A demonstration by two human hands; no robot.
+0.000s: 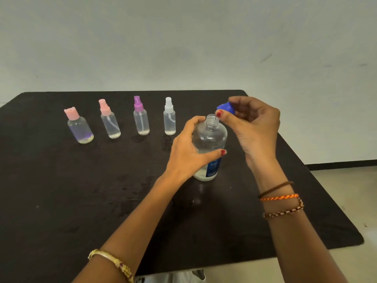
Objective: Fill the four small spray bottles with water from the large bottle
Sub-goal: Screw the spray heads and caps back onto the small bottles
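Wrapping the large bottle [210, 139], left fingers [201, 119]; right fingers [226, 117] apparently pinch blue cap [225, 108].

Both forearms are bare, with no sleeves in view. The left hand [183, 154] shows red polish on the thumbnail, and the left forearm carries a gold-coloured bangle [114, 262] with an ornamented section bearing a dark red stone, worn well up from the wrist. The right hand [255, 129] also shows red polish on one visible nail, and its wrist carries three bands in sequence: a thin plain brown band [275, 188] nearest the hand, then a braided orange thread [279, 197], then a string of dark red and pale beads [285, 211].
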